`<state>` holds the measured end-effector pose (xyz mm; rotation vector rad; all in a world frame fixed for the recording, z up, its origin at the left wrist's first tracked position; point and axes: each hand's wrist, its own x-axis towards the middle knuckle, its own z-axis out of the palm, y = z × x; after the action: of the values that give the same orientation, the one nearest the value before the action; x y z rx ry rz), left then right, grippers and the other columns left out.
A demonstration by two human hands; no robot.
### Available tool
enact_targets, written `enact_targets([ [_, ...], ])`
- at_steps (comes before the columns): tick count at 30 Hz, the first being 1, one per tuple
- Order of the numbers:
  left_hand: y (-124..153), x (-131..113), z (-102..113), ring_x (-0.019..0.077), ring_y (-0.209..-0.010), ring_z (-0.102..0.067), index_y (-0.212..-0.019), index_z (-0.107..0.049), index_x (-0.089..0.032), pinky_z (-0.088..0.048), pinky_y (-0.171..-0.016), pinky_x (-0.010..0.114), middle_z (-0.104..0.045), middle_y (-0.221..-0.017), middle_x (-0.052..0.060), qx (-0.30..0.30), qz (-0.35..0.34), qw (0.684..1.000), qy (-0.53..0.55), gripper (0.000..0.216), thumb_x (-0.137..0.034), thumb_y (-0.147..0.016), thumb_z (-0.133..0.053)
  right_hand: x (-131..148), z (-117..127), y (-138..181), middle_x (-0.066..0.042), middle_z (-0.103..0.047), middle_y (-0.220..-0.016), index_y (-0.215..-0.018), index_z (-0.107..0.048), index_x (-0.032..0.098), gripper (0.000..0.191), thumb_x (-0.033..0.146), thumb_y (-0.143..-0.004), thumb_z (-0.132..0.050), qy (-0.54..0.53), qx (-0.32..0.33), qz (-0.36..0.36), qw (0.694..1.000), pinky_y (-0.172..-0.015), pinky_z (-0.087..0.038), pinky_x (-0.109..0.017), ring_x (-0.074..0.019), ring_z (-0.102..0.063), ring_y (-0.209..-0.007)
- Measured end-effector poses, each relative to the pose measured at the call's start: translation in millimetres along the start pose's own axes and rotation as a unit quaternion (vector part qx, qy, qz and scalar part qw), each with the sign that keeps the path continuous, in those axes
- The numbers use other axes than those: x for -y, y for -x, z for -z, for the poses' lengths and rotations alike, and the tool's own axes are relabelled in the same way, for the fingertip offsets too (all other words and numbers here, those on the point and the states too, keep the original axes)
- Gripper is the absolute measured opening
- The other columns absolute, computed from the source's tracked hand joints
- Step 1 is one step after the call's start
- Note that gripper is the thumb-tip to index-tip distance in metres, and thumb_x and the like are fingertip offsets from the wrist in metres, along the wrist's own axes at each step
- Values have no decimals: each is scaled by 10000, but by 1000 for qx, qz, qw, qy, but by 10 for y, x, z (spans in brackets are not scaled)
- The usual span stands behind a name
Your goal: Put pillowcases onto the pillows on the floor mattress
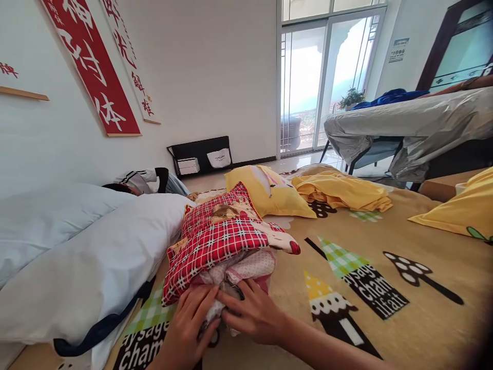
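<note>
A red plaid cushion cover (pixel 231 236) with a printed animal figure lies on the bed in front of me. From its near end bulges a folded pale pink and grey patterned cloth (pixel 252 264). My left hand (pixel 194 318) is closed on the near left of this cloth, its thumb low and its fingers over the top. Opposite it, my right hand (pixel 252 311) grips the cloth from the right, with bent fingers. The fingertips of both hands almost meet at the middle of the bundle. What lies beneath the fingers is partly hidden.
White pillows (pixel 96 257) with a dark blue band lie at the left. Beyond the cover are a yellow cushion (pixel 269 192) and a crumpled yellow cloth (pixel 342 190). Another yellow cushion (pixel 462 205) is at the right. A person (pixel 142 180) lies past the pillows. A plastic-covered table (pixel 408 113) stands behind.
</note>
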<state>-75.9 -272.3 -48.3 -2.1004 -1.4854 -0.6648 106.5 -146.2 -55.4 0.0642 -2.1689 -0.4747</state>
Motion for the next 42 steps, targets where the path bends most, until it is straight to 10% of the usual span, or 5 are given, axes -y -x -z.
enact_targets([
  [7,260,168,257,213,-1132,-521,-1242,-525,-170,-426,-941,333,-563,-1172,122,-78,28,996,-18,415,-22,-861,-452,-8,22,-43,-36,-507,-1396,-872,-597,217,107,217,-884,-491,15,23,-10,1000,-670,-440,-363,-233,-527,-893],
  [16,-312,646,41,292,-1041,-559,-1202,-526,-154,-482,-851,433,-598,-1105,145,-91,101,982,-132,352,-165,-850,-506,-123,71,-80,-6,-494,-1412,-851,-595,200,144,113,-879,-483,2,54,-52,997,-740,-449,-342,-200,-503,-868],
  [28,-1031,967,161,211,-859,-627,-932,-634,-153,-493,-808,330,-684,-910,55,58,297,912,276,288,-272,-824,-395,-333,60,-94,-15,-579,-1306,-969,-571,205,403,-53,-683,-452,-136,190,-167,958,-714,-422,-279,-179,-524,-864],
  [34,-1155,614,28,290,-1076,-510,-1179,-545,-155,-397,-939,458,-589,-1151,118,51,130,990,-17,417,-230,-769,-538,-336,20,-158,8,-643,-1166,-976,-567,219,362,-12,-701,-525,-170,234,-158,944,-712,-400,-271,-184,-546,-872],
  [42,-1338,494,-78,276,-923,-556,-1199,-565,-169,-415,-844,464,-610,-1055,123,59,30,940,-336,382,-59,-863,-420,-269,-15,-188,18,-651,-1145,-974,-559,214,300,5,-761,-530,-160,240,-126,949,-653,-369,-260,-174,-555,-829],
])
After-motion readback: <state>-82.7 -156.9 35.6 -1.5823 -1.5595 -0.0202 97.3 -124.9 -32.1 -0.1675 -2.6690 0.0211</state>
